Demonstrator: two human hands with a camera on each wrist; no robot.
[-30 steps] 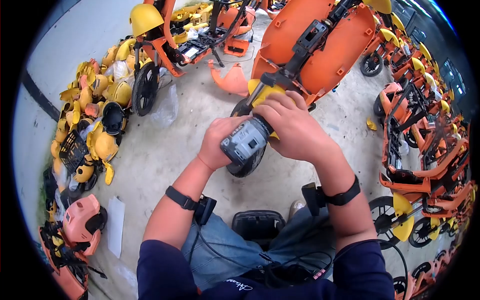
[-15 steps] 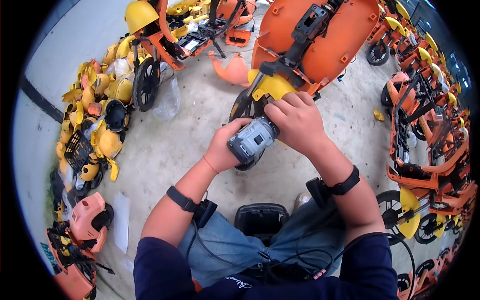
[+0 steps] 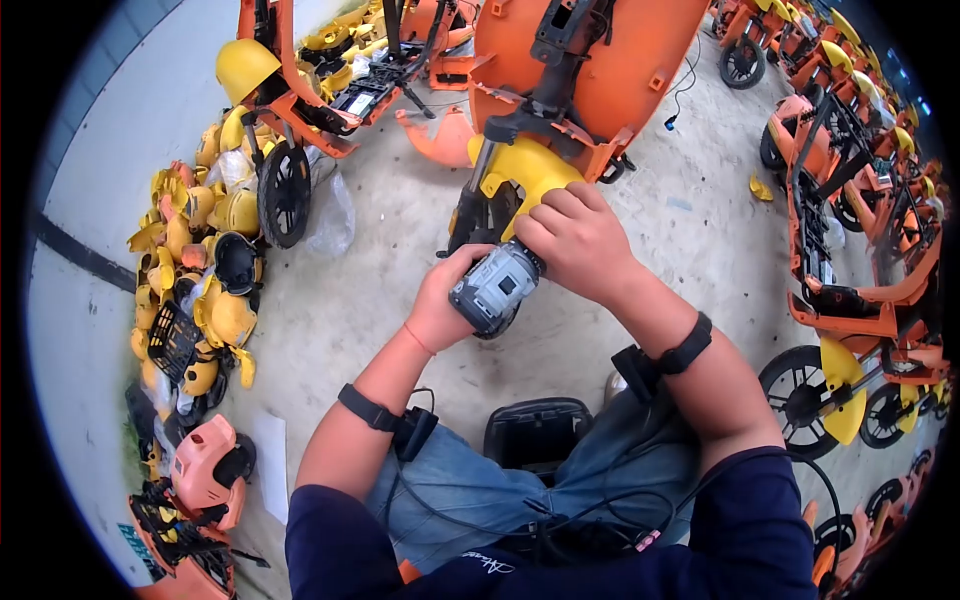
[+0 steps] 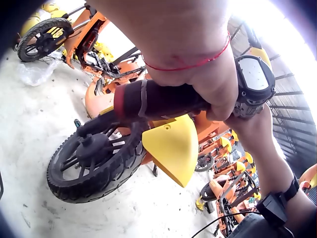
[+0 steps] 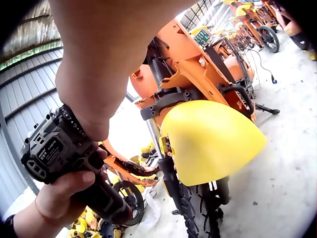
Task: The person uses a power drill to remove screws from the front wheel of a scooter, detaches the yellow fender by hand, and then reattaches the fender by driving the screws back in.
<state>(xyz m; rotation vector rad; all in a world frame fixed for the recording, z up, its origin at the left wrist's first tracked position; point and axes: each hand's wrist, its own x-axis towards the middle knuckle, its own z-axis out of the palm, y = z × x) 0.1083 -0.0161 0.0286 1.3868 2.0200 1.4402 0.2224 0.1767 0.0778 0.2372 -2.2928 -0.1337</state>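
Observation:
A grey and black power drill [image 3: 497,287] is gripped round its handle by my left hand [image 3: 444,302]; the dark handle [image 4: 163,101] shows in the left wrist view. My right hand [image 3: 577,241] has its fingers curled round the front end of the drill [image 5: 54,146], whose tip it hides. Just beyond the hands is the yellow front fender [image 3: 528,175] of an orange scooter. In the right wrist view that fender [image 5: 210,141] sits above the front wheel [image 5: 198,208], apart from the drill.
Another orange scooter with a yellow helmet-shaped part [image 3: 246,70] stands at the back left. Yellow parts lie piled [image 3: 225,310] along the left wall. More scooters [image 3: 850,230] line the right side. A black container [image 3: 538,432] is between the person's legs.
The right hand has shifted from over the fender and drill nose to the drill's front end. The view has turned, so the scooter appears further left and higher.

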